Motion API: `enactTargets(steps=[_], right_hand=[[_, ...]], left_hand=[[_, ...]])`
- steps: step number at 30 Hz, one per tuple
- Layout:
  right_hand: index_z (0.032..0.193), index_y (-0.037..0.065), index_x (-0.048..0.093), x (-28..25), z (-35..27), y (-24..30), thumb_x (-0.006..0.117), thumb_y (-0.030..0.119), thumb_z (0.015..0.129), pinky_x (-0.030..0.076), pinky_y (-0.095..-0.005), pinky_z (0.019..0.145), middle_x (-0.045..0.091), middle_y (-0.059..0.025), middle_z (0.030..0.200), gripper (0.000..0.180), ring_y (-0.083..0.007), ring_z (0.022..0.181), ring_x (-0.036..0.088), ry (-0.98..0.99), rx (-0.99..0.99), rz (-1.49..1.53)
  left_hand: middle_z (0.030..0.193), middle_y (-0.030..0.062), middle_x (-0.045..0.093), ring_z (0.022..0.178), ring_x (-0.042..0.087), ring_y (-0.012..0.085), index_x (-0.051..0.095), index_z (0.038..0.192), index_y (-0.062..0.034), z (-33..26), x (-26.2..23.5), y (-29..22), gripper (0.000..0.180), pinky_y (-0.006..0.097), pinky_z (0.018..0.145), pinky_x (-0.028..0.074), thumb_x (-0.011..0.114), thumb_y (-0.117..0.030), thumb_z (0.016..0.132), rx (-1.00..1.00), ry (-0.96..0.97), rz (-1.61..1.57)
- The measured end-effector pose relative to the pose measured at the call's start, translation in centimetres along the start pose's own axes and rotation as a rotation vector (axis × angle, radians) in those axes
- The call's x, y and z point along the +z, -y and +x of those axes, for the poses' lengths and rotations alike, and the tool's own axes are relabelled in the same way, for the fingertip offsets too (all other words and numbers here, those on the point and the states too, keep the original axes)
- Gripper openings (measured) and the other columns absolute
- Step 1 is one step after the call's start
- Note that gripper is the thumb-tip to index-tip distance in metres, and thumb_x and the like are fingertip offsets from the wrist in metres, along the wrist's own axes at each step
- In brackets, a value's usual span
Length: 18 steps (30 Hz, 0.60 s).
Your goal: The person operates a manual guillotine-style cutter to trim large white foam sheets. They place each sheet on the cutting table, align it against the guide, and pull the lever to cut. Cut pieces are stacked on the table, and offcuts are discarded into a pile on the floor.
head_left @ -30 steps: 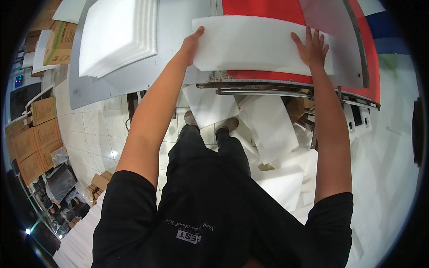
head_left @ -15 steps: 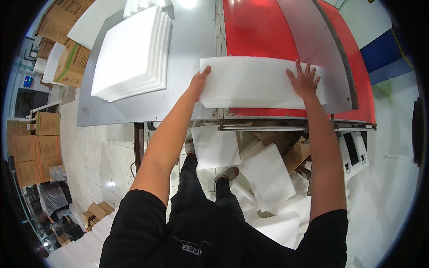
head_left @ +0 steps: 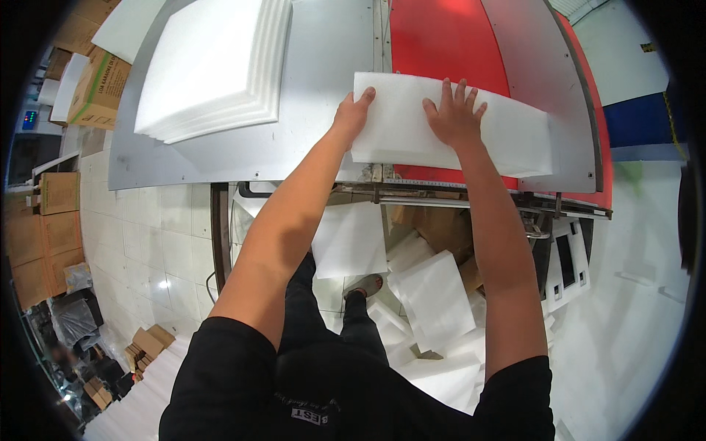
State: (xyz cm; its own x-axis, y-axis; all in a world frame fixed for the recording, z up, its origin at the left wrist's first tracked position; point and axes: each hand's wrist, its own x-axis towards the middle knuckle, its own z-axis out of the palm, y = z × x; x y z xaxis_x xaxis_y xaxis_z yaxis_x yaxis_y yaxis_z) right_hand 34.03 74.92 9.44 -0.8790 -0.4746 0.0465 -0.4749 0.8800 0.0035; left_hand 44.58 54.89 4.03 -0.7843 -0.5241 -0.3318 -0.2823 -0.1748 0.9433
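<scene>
Several loose white foam sheets (head_left: pixel 434 301) lie scattered on the tiled floor (head_left: pixel 158 250) around the person's feet, with one sandal (head_left: pixel 365 284) showing among them. Above them, two bare hands work one white foam sheet (head_left: pixel 500 136) at the near edge of the metal table (head_left: pixel 323 88). The left hand (head_left: pixel 354 114) holds the sheet's left edge, its grip clamped there with the thumb on top. The right hand (head_left: pixel 454 114) lies flat on the sheet, fingers spread apart, clamping nothing. The sheet rests partly on the table's red panel (head_left: pixel 434 37). To the far left, one stack of white foam sheets (head_left: pixel 213 66) sits on the table. Several cardboard boxes (head_left: pixel 99 84) stand beyond its left edge.
</scene>
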Motion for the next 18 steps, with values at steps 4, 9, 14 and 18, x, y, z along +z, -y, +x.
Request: enactTargets(steps=[4,9,14,18], right_hand=[[0.160,0.008,0.023,2.5,0.4,0.6,0.032,0.062,0.101,0.008,-0.0639,0.121,0.018,-0.0264,0.165,0.081,-0.0424,0.154,0.013,-0.165,-0.006,0.045],[0.161,0.013,0.024,2.9,0.0,0.7,0.030,0.060,0.102,0.008,-0.0609,0.123,0.019,-0.0235,0.165,0.075,-0.0402,0.155,0.013,-0.204,-0.014,0.069],[0.159,0.018,0.032,3.8,-0.4,0.4,0.029,0.050,0.104,0.011,-0.0597,0.123,0.026,-0.0186,0.165,0.064,-0.0377,0.154,0.019,-0.293,-0.011,0.090],[0.156,0.018,0.040,4.2,-0.6,0.4,0.030,0.041,0.105,0.014,-0.0578,0.124,0.033,-0.0155,0.162,0.057,-0.0359,0.152,0.025,-0.380,-0.018,0.109]], left_hand=[[0.136,0.0255,0.059,0.126,0.058,0.0376,0.041,0.149,0.0012,-0.3,0.1,0.1,0.081,0.043,0.105,0.045,0.059,-0.057,0.096,0.051,0.052,0.023],[0.142,0.0307,0.053,0.132,0.051,0.0470,0.031,0.156,-0.0022,-2.3,1.1,-0.2,0.078,0.046,0.112,0.039,0.049,-0.054,0.101,0.314,-0.266,0.347],[0.144,0.0306,0.052,0.133,0.050,0.0472,0.027,0.159,-0.0063,-2.5,0.7,0.2,0.070,0.047,0.113,0.038,0.042,-0.048,0.104,0.408,-0.204,0.363],[0.144,0.0297,0.052,0.133,0.050,0.0462,0.028,0.159,-0.0075,-2.1,0.4,1.0,0.068,0.046,0.114,0.038,0.041,-0.046,0.104,0.451,-0.204,0.343]])
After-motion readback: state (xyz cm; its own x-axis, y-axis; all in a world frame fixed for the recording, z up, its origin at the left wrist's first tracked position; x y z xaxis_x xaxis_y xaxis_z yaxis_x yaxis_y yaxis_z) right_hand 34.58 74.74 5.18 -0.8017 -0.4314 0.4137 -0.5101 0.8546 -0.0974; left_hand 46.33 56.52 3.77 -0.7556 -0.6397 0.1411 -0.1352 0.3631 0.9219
